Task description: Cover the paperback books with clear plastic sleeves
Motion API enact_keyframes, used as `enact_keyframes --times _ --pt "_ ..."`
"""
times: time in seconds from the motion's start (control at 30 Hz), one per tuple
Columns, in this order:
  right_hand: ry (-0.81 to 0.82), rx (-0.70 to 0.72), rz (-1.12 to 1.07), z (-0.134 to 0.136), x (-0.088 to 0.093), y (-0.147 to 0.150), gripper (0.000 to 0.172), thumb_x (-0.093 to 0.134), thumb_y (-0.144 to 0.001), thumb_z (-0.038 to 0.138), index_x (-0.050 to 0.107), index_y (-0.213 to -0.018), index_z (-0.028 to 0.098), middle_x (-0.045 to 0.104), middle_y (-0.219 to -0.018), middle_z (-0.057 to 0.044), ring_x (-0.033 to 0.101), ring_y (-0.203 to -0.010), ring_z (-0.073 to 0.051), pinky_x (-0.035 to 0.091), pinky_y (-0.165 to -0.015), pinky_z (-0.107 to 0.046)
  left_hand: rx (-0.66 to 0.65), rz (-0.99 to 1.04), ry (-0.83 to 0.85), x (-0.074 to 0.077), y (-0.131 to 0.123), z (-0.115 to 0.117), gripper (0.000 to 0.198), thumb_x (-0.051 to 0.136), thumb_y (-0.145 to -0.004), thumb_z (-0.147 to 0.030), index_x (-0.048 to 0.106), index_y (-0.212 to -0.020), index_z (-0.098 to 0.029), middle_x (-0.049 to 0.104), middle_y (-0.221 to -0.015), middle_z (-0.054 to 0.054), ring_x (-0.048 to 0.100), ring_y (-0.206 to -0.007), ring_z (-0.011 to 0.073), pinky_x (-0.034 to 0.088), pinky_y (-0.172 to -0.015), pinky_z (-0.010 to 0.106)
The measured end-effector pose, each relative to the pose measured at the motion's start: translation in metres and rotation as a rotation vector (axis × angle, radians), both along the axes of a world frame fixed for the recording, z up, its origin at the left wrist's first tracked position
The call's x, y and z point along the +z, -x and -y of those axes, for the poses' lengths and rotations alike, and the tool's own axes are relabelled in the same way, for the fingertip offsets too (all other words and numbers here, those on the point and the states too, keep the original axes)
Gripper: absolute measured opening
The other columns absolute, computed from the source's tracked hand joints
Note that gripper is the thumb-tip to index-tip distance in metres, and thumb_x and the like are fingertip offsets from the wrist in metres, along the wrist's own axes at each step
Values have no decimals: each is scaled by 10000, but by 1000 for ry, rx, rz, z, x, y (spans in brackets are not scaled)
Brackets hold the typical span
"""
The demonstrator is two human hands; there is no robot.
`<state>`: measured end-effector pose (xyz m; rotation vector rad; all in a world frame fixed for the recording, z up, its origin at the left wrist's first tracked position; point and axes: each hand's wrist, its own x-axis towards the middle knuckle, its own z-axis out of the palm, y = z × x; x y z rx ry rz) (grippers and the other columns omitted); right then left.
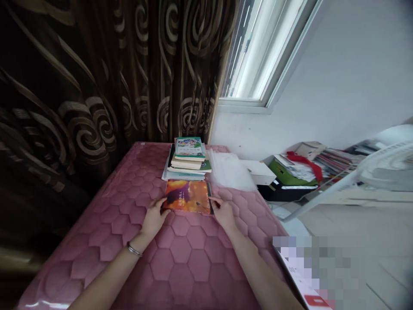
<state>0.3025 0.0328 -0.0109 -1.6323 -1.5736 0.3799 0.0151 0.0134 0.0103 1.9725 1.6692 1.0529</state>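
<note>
An orange-covered book (pixel 187 196) lies flat on the pink quilted table top (pixel 180 258). My left hand (pixel 155 218) rests at the book's near left corner with its fingers bent onto the edge. At the near right corner, my right hand (pixel 223 212) pinches the book's edge. A thin bracelet sits on my left wrist. Just behind the orange book stands a stack of books (pixel 188 158) with a green-covered one on top.
Clear plastic sleeves (pixel 229 170) lie right of the stack. A dark patterned curtain (pixel 97 77) hangs behind the table, a window (pixel 258 51) beside it. On the floor at right are a white box (pixel 260 171), piled magazines (pixel 325 161) and a white fan (pixel 383 165).
</note>
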Motion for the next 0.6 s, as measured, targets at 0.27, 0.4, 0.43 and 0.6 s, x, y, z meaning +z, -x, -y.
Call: enact_keyframes --times 0.27,0.4,0.43,0.6 --pt "-24 -12 52 2 -1 2 328 436 -837 237 722 -997 222 716 -923 -57 647 -804 -204 505 -781 -314 4 -89 -100 -8 2 -3 308 574 -800 -121 644 -1087 -209 640 -1107 73 605 -1022 190 483 -947 341" --pt "-35 -11 58 2 -1 2 331 435 -839 214 715 -1014 210 702 -921 -59 630 -811 -202 493 -790 -312 72 -297 -189 -3 -10 7 284 575 -818 -167 668 -1080 -221 558 -1260 110 508 -1162 266 428 -969 442" --pt "-45 -8 56 2 -1 3 332 433 -837 205 714 -1014 205 696 -917 -61 625 -811 -200 491 -791 -311 49 -360 -199 -1 -15 10 273 582 -824 -195 672 -1077 -245 553 -1278 101 490 -1173 281 421 -950 463" --pt "-163 -35 160 9 8 9 320 456 -801 143 716 -980 192 650 -965 -89 575 -894 -214 454 -843 -351 -209 -483 -225 6 -45 8 260 573 -858 -228 657 -1095 -291 646 -1144 56 517 -1078 236 358 -927 443"
